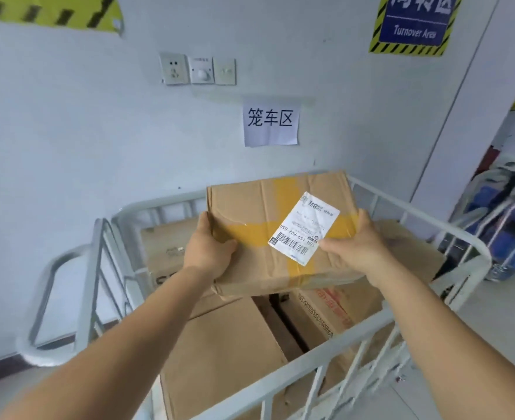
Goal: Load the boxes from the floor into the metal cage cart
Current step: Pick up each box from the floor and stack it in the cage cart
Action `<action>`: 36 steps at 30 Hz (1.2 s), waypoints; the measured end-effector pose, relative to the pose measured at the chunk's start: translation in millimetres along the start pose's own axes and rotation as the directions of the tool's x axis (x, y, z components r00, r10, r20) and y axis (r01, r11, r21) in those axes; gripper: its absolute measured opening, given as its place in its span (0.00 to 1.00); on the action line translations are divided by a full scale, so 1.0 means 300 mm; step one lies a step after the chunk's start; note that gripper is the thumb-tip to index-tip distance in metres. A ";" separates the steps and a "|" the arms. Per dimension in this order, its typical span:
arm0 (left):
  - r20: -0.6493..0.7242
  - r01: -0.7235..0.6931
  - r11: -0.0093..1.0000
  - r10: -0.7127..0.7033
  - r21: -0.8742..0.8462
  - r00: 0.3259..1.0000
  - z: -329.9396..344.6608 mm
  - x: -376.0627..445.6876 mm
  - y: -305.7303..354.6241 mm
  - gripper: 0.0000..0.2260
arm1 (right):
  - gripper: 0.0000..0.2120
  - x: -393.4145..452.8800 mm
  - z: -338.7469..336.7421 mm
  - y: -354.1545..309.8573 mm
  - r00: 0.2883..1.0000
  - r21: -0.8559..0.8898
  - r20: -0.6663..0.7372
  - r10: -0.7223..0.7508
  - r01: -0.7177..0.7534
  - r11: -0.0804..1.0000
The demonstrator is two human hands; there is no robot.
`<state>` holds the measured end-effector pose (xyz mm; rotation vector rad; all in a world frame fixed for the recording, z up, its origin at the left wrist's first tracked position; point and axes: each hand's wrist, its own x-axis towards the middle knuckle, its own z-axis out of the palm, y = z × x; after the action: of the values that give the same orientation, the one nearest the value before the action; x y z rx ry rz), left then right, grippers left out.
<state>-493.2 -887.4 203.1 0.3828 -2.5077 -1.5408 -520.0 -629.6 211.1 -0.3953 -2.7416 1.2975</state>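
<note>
Holding a cardboard box (280, 228) with yellow tape and a white shipping label (303, 227) (barcode end nearest the camera) above the open top of the metal cage cart (450, 228). Left hand (209, 247) clamped on the box's left edge, thumb on top, other fingers hidden underneath. Right hand (358, 241) gripping the right edge likewise, thumb pressed beside the label. More boxes (226, 353) already stacked inside, below. White wall (68, 147) behind, paper sign (270, 122) taped up.
</note>
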 end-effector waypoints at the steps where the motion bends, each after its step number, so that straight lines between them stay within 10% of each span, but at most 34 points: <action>1: -0.019 0.045 0.998 -0.045 0.035 0.999 -0.016 0.012 -0.044 0.33 | 0.56 0.022 0.059 -0.002 0.999 -0.023 0.051 0.009 -0.008 1.000; 16: -0.234 0.603 0.784 -0.565 0.149 0.791 -0.016 0.092 -0.623 0.34 | 0.52 0.224 0.770 0.143 0.794 -0.240 0.600 0.099 0.060 0.969; 36: -0.218 0.728 0.639 -0.695 0.248 0.685 0.096 0.118 -0.941 0.34 | 0.48 0.225 1.048 0.341 0.732 -0.383 0.653 0.194 0.098 0.919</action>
<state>-499.3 -995.9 -61.6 1.6416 -2.6531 -1.2140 -622.6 -784.8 -70.4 0.0221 -3.6654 1.0241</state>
